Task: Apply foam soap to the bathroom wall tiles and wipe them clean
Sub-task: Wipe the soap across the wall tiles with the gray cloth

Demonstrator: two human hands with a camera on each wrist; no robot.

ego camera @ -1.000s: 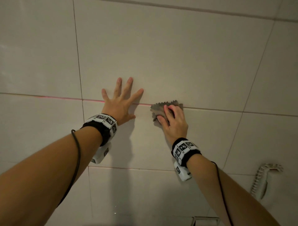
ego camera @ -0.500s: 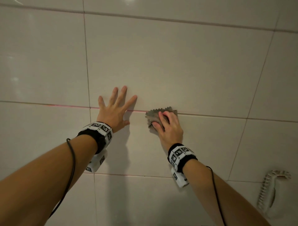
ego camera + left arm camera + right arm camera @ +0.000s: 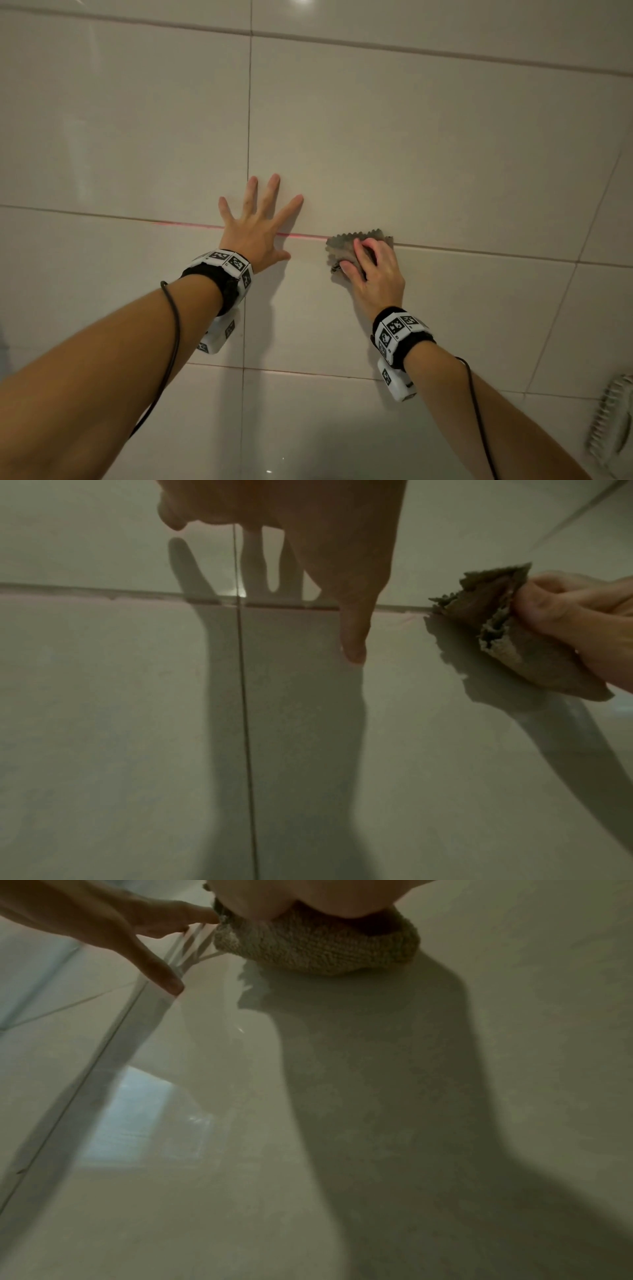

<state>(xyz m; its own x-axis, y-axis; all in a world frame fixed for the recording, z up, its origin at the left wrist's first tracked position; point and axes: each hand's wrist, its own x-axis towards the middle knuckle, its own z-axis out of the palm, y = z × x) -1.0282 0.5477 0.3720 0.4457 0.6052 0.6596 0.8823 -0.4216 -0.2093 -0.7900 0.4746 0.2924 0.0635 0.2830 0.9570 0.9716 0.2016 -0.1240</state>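
My right hand (image 3: 373, 274) grips a bunched grey-brown cloth (image 3: 346, 245) and presses it against the beige wall tiles (image 3: 394, 147), right on a horizontal grout line. The left wrist view shows the cloth (image 3: 507, 647) folded under the curled fingers (image 3: 565, 607). My left hand (image 3: 257, 226) lies flat on the wall with its fingers spread, a short gap left of the cloth, straddling a vertical grout line. In the right wrist view the cloth (image 3: 318, 947) sits under my palm, with the left hand (image 3: 113, 926) beside it. I see no foam on the tiles.
A white shower handset with a ribbed hose (image 3: 609, 421) hangs at the lower right of the wall. A faint red line (image 3: 191, 225) runs along the horizontal grout. Glossy tiles fill the rest of the view.
Both hands have slid left along the wall; the left hand now crosses the vertical grout line. The cloth has moved left along the horizontal grout line with the right hand.
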